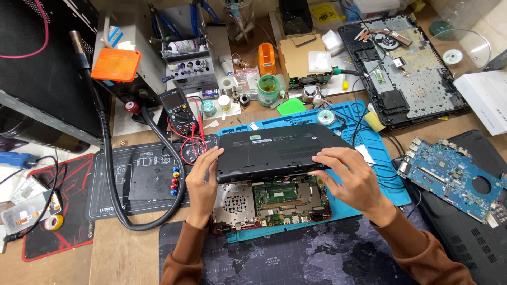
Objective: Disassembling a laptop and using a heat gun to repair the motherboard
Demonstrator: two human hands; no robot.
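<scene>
On the blue mat [391,195]: opened laptop base [272,203].
Left hand [202,182]: closed on black bottom cover's [277,148] left edge.
Right hand [351,177]: gripped on its right edge.
Label: small pale sticker [257,138], cover's upper left.

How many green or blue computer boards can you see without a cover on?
2: a green board inside the opened laptop, under the black cover both hands lift, and a blue board lying loose at right. Others may be hidden.

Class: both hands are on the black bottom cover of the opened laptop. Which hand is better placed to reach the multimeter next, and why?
Probably the left hand. It grips the left edge of the black bottom cover, and the multimeter lies just beyond it. The right hand would have to cross over the cover.
</scene>
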